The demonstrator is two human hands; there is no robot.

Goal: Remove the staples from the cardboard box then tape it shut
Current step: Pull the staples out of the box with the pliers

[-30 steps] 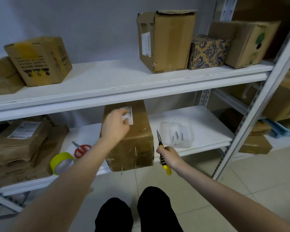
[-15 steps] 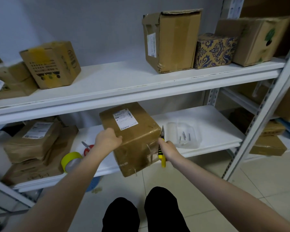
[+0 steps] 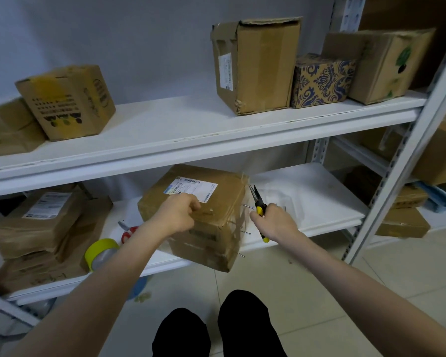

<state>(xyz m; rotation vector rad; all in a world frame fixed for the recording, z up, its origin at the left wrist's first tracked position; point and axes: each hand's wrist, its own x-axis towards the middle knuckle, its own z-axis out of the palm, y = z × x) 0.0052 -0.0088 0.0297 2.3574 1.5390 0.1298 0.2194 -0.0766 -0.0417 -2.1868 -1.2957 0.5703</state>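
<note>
- The cardboard box (image 3: 216, 243) sits on the lower shelf (image 3: 319, 202), jutting past its near edge. Over the last second it has been swung round, so its right face now meets the tool.
- The left hand (image 3: 179, 215) lies on the box top, fingers curled, gripping it steady.
- The right hand (image 3: 276, 222) has its fingers wrapped round yellow-handled pliers (image 3: 256, 199), tips just beside the box's top right corner.
- At least 3 staples (image 3: 247, 206) stick out of the right face and 1 from the top, so pulling is likely unfinished; taping comes later.
- Yellow tape roll (image 3: 101, 253) and red scissors (image 3: 128, 231) wait to the left.
- A white shipping label (image 3: 191, 191) with barcodes is on the box top; its text is too small to read.
- The upper-left box (image 3: 67, 101) carries yellow and black print, unreadable.
</note>
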